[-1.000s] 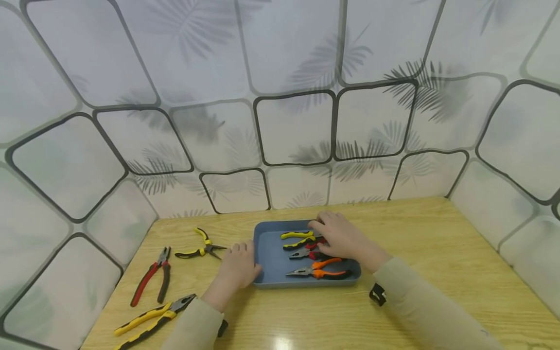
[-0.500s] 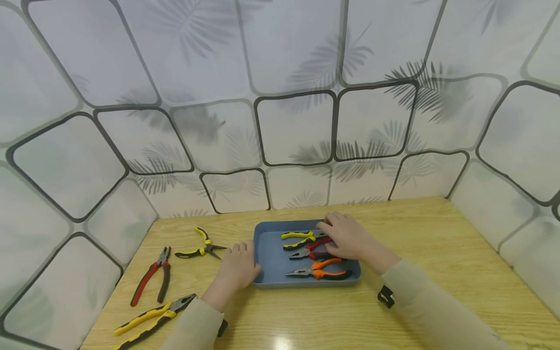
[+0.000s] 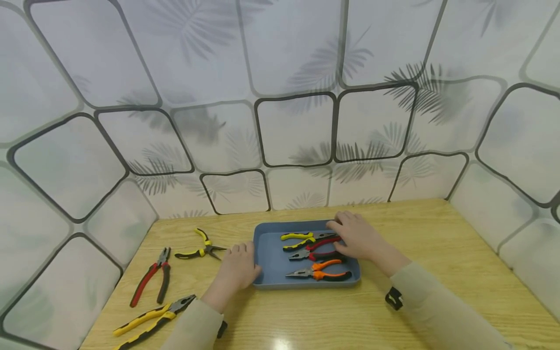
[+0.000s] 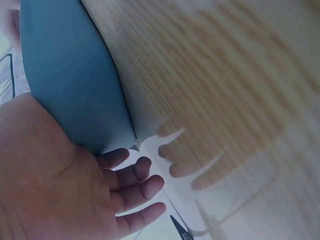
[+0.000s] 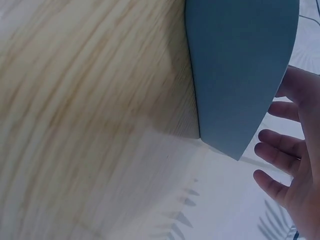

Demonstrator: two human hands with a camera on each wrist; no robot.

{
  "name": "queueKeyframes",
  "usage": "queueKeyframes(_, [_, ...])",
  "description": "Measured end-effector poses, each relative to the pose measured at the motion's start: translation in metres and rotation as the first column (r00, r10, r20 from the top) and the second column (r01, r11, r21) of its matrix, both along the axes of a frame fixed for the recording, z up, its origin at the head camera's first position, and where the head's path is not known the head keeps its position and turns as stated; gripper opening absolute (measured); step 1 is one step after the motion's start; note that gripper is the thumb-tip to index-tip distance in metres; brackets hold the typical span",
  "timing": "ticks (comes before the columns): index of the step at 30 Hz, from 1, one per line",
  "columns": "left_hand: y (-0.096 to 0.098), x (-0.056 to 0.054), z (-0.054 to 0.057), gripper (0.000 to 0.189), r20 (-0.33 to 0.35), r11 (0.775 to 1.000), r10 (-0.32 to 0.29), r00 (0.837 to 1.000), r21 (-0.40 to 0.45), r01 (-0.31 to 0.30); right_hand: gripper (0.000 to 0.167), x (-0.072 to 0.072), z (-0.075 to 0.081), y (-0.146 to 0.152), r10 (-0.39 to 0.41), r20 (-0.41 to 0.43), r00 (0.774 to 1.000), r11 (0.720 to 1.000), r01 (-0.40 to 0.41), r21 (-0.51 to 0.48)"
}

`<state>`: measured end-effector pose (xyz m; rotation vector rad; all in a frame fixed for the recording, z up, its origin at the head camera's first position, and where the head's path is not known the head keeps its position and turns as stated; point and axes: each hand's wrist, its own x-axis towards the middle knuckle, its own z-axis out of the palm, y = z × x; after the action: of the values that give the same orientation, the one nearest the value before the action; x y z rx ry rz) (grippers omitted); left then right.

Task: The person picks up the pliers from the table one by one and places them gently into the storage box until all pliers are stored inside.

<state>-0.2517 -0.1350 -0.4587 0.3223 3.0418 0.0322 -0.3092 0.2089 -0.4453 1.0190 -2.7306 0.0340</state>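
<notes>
A shallow blue-grey tray [image 3: 284,285] stands on the table, holding three pairs of pliers toward its right half. These are yellow-and-black pliers [image 3: 297,236], red-and-black pliers [image 3: 312,254] and orange-and-black needle-nose pliers [image 3: 321,275]. My left hand [image 3: 238,266] lies along the tray's left end, its palm by the outer wall and its fingers [image 4: 137,189] loosely extended past the corner. At the right end, my right hand [image 3: 356,238] reaches over the rim, fingers apart and slightly bent, holding nothing. Its fingertips overlap the red-and-black handle ends in the head view.
Left of the tray lie small yellow-and-black pliers [image 3: 202,251], red-and-black pliers [image 3: 150,279] and larger yellow-and-black pliers [image 3: 164,315]. The small pair's tips reach close to my left hand. A patterned curtain [image 3: 293,131] rises behind the wooden table [image 3: 437,262].
My right hand has moved right, from over the pliers to the tray's right end, uncovering more of their handles. The left hand and the tray have stayed in place.
</notes>
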Motion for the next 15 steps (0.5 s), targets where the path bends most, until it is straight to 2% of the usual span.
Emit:
queueKeyframes(7, [0.000, 0.001, 0.001, 0.057, 0.005, 1.000, -0.001, 1.000, -0.001, 0.001, 0.039, 0.000, -0.001, 0.007, -0.005, -0.041, 0.999, 1.000, 0.004, -0.025])
queueKeyframes(15, [0.000, 0.000, 0.000, 0.057, -0.001, 1.000, 0.001, 1.000, -0.007, -0.001, 0.044, 0.001, -0.001, 0.014, -0.073, -0.045, 0.996, 0.997, 0.072, -0.022])
